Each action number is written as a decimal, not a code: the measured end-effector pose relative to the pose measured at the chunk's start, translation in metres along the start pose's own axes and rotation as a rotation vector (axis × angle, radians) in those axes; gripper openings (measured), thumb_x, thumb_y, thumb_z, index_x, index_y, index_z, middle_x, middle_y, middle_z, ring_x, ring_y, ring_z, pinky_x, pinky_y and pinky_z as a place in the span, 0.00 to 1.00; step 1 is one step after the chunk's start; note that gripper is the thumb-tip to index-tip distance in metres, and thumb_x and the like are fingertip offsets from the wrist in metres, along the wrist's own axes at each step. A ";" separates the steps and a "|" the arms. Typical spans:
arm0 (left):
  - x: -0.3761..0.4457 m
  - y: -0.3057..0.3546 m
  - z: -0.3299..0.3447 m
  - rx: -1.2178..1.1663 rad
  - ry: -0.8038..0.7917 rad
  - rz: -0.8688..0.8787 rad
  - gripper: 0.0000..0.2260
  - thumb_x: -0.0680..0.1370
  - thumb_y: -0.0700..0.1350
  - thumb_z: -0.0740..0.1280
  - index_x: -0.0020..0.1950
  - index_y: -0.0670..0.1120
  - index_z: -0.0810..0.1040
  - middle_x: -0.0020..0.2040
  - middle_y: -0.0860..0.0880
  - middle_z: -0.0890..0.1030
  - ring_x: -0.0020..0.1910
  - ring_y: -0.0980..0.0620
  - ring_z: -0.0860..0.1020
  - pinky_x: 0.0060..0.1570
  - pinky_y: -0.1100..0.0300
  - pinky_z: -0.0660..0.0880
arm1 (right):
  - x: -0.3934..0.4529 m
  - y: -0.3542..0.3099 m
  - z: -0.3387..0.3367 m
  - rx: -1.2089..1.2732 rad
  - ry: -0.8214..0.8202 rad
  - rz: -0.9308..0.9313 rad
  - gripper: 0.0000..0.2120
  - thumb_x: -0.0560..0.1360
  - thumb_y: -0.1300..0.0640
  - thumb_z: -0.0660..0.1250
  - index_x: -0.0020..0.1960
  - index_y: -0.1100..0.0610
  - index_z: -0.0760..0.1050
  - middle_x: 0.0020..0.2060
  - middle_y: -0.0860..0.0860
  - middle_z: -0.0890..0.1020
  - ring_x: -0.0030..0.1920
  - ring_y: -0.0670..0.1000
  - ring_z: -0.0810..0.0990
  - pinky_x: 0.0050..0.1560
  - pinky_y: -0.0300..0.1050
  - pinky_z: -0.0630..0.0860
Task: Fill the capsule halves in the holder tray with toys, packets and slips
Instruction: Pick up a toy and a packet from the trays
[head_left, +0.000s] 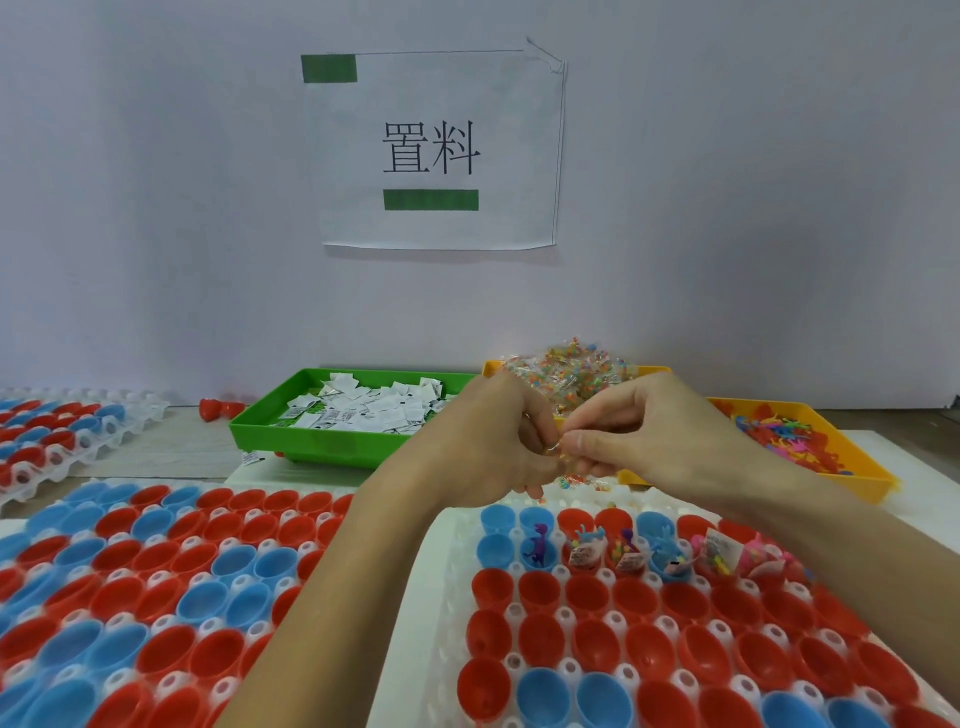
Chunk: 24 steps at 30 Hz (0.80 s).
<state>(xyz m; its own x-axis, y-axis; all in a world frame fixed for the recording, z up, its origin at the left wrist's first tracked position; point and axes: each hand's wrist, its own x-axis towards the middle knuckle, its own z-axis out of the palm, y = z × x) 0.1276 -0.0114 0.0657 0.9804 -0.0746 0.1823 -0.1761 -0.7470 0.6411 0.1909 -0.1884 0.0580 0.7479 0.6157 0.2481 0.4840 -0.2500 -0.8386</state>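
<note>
Pale wall (156, 208) fills the background, with a printed paper sign (436, 150) taped above a worktable (156, 457) crowded with trays. Nearest the front edge, the holder tray (452, 597) on the right carries rows of red and blue capsule halves (592, 644); most look empty, and only some in its far rows hold toys, packets or slips, so the filling appears to be at an early stage. A second tray of halves (130, 582) lies to its left, and a third (52, 431) sits at the far left edge. Along the back edge stand a green bin of white slips (358, 410), a yellow bin heaped with bead packets (566, 374), and an orange bin of small toys (779, 436) toward the far right corner.

Both hands meet above the far edge of the holder tray. The left hand (493, 441) and right hand (639, 426) have their fingertips pressed together, pinching a small clear bead packet (558, 452) between them; a few more packets (576, 480) hang or lie just below. Forearms reach forward and converge, wrists raised.

The step looks like separating one packet from a clump. Doing it well probably means peeling gently so the film does not tear, keeping a single packet, then dropping it into a half that lacks one.
</note>
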 end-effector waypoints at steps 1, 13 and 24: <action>0.000 -0.001 -0.001 -0.002 -0.026 -0.012 0.07 0.73 0.44 0.76 0.39 0.47 0.79 0.33 0.48 0.85 0.33 0.52 0.84 0.36 0.59 0.82 | 0.001 0.000 0.001 -0.021 -0.015 0.005 0.02 0.75 0.61 0.73 0.45 0.56 0.85 0.35 0.52 0.87 0.37 0.49 0.86 0.39 0.36 0.81; -0.015 -0.020 -0.034 0.072 0.003 -0.123 0.08 0.75 0.52 0.73 0.48 0.49 0.82 0.35 0.52 0.85 0.24 0.63 0.74 0.23 0.72 0.65 | 0.005 0.001 0.031 -0.459 -0.282 -0.059 0.06 0.73 0.61 0.76 0.41 0.51 0.84 0.35 0.42 0.86 0.36 0.38 0.84 0.40 0.33 0.79; -0.017 -0.018 -0.038 0.092 0.004 -0.111 0.08 0.77 0.51 0.72 0.49 0.48 0.82 0.37 0.49 0.85 0.21 0.62 0.71 0.21 0.71 0.63 | 0.011 -0.004 0.032 -0.592 -0.389 -0.055 0.06 0.75 0.61 0.73 0.42 0.51 0.84 0.36 0.44 0.86 0.37 0.39 0.84 0.44 0.41 0.82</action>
<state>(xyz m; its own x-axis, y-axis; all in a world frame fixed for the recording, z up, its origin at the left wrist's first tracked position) 0.1105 0.0285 0.0796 0.9930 0.0140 0.1172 -0.0578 -0.8081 0.5862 0.1825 -0.1562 0.0485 0.5523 0.8337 -0.0011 0.7644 -0.5069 -0.3985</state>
